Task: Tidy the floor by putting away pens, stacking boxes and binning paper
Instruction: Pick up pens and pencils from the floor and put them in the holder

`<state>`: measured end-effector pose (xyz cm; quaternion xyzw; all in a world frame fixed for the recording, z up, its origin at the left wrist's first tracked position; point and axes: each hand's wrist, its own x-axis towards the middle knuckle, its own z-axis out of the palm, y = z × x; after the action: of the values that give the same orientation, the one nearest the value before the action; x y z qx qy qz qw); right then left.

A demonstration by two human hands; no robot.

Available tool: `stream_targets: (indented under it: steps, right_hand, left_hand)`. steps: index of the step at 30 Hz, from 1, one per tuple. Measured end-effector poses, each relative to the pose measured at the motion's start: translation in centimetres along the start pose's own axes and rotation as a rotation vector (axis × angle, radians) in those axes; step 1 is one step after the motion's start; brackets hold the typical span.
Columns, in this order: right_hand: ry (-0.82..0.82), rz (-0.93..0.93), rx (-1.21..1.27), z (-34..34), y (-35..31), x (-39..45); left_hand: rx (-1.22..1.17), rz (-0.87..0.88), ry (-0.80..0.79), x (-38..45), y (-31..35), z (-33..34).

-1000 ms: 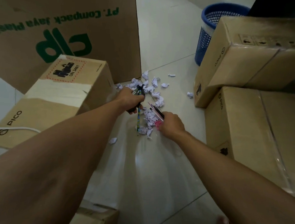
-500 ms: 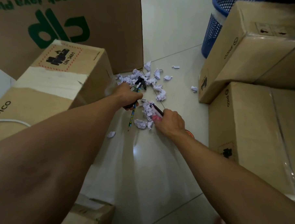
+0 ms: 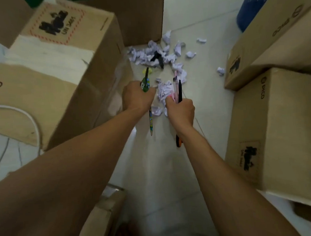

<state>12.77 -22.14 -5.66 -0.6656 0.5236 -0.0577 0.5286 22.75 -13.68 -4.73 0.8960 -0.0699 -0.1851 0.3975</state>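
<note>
Cardboard on both flanks, white tile floor down the middle. Both hands are busy collecting pens.

Left hand: clenched round a bundle, namely a green-barrelled pen poking out toward 12 and a patterned pencil hanging out toward 6. Right hand: clenched round a pink pen and a black pen, tips at 12, plus something with an orange end sticking out at 6 below the wrist (can't tell what it is).

Crumpled paper sits at 12 of both hands, one wad right between them, touching or nearly touching the right fingers. Strays toward 1–2. A dark item lies on the main pile at 12, long axis roughly 10-to-4; possibly another pen or a clip, too blurred to call. A yellowish thing lies just at 12 of the left hand's pens.

Key relation: the dark item is dead ahead, about midway between the hands, slightly nearer the left. Judgement: a forward reach from either works, but both grips are already full, so dropping the bundle is a risk.

Blue bin at 1–2, partly behind the upper right box. Lower right box at 3, left box at 9–10. Boxes unstacked, paper not binned: early in the task.
</note>
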Motion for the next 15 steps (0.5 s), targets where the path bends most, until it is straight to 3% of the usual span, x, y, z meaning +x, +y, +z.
stream_targets:
  steps: [7,15]
  right_hand:
    - [-0.103,0.136,-0.045,-0.8,0.2,-7.5]
    - [-0.168,0.227,-0.126,-7.6,-7.5,-17.5]
  left_hand:
    - [0.132,-0.002,-0.041,-8.6,0.9,-3.7]
    - [0.125,-0.101,-0.094,-14.3,8.3,-13.8]
